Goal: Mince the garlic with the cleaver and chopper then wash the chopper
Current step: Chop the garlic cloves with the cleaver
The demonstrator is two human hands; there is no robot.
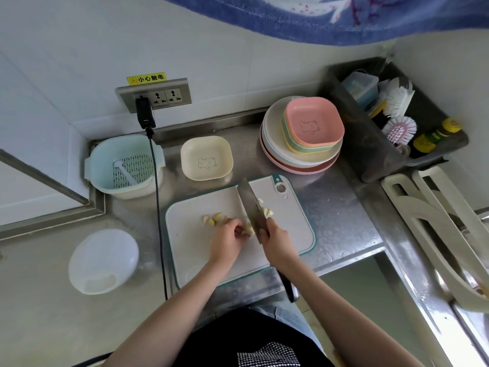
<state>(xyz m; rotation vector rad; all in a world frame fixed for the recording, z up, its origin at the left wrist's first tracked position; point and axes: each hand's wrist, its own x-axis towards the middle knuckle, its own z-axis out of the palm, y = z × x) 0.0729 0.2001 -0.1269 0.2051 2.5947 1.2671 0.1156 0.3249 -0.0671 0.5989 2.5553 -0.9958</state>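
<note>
Lid (103, 260): clear, round, near left on the table (341, 221). Probably the chopper's cover, though I cannot be sure; idle for now.

Basket (124, 165): pale blue, slotted insert inside, far left. It may be the chopper's bowl. A black cord (158, 207) runs down past it from the wall socket.

Dish (206, 158): cream, square, far of the board. Handy for the cut garlic, I judge.

Board (238, 234): white with a teal rim, lying flat in the middle of the table.

Cloves (213, 219): a small group of whole peeled garlic on the board, just left of my left hand. More pieces (267, 211) lie right of the blade.

Left hand (227, 239): on the board, fingers curled round a clove (247, 230), pinning it just beside the blade. To do this well I should tuck the fingertips back and let the knuckles guide the blade.

Cleaver (252, 207): blade down among the garlic, tip pointing far. Best to rock it in short strokes, feeding the clove in a little at a time.

Right hand (277, 242): wrapped tight round the cleaver where blade meets handle; the dark handle end juts toward me over the table edge.

Plates (301, 144): pastel stack with a pink dish on top, far right of the board.

Caddy (391, 128): dark tray in the right corner holding brushes and bottles, useful for the wash, I expect.
</note>
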